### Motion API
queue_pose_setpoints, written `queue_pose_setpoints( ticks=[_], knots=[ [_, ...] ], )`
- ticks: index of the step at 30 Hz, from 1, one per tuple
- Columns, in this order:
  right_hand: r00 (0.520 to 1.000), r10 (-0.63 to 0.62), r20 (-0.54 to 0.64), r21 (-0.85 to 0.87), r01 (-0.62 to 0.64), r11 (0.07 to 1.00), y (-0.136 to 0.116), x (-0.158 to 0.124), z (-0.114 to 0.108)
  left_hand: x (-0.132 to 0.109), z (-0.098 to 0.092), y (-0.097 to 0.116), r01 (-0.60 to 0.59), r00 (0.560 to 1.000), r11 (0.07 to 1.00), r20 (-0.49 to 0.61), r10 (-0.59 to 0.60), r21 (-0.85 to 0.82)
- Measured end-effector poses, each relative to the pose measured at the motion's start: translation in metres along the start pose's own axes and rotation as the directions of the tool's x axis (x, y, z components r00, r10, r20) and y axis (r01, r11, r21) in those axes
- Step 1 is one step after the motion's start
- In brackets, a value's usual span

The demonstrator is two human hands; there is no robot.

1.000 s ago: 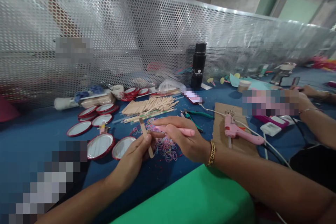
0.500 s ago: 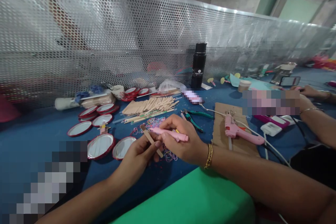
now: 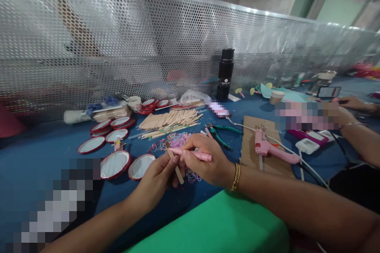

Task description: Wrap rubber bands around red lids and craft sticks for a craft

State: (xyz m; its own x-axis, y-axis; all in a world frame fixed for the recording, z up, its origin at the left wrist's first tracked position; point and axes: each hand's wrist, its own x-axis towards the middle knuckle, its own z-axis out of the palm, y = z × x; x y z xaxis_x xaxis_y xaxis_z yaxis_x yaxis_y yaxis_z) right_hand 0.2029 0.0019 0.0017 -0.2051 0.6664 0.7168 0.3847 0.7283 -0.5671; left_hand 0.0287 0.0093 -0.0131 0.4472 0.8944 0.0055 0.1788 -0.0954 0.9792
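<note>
My left hand (image 3: 158,174) pinches a wooden craft stick (image 3: 179,174), tilted, its upper end showing a brown patch. My right hand (image 3: 208,158), with a gold bracelet at the wrist, grips a pink marker (image 3: 203,155) like a pen. The marker's tip meets the upper part of the stick, on or right beside it. Small coloured rubber bands (image 3: 181,140) lie in a heap behind and under both hands. Farther back is a pile of craft sticks (image 3: 170,119). Left of my left hand lie red-rimmed round lids (image 3: 115,164).
Green-handled pliers (image 3: 221,136) lie beyond my right hand. A pink glue gun (image 3: 265,148) rests on cardboard (image 3: 247,142), its cord trailing. A black bottle (image 3: 225,75) stands by the perforated metal screen (image 3: 184,39). Another person's arm (image 3: 360,138) reaches in from the right.
The marker's tip has come down onto or beside the craft stick's upper part. The stick has turned a little more upright in my left hand.
</note>
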Motion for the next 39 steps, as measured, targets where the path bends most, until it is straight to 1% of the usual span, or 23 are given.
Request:
queue_pose_setpoints(
  ticks=[14,18,21,28,34,39],
  knots=[
    [0.998,-0.003,0.057,-0.014,0.004,1.0,0.003,-0.001,0.001,0.0,0.001,0.0,-0.004,1.0,1.0,-0.009,0.004,0.008],
    [0.998,0.001,0.062,-0.046,0.002,0.999,0.002,0.0,0.0,0.0,0.0,-0.002,-0.029,1.0,1.0,-0.007,0.029,0.007],
    [0.998,-0.004,0.055,-0.084,0.008,0.996,0.002,0.001,0.0,0.0,0.0,-0.002,-0.018,1.0,1.0,-0.012,0.018,0.012],
    [0.995,0.101,-0.009,-0.139,-0.102,0.985,0.007,0.001,0.0,-0.001,-0.001,-0.002,0.003,0.999,1.0,-0.038,-0.002,0.01],
    [1.0,0.024,0.006,-0.062,-0.023,0.998,-0.002,0.001,0.0,0.001,-0.002,-0.005,-0.007,0.999,1.0,-0.037,0.007,0.02],
    [1.0,0.009,0.003,-0.058,-0.009,0.998,-0.003,0.0,0.002,0.002,-0.001,-0.006,-0.008,0.999,1.0,-0.042,0.008,0.02]
  ],
)
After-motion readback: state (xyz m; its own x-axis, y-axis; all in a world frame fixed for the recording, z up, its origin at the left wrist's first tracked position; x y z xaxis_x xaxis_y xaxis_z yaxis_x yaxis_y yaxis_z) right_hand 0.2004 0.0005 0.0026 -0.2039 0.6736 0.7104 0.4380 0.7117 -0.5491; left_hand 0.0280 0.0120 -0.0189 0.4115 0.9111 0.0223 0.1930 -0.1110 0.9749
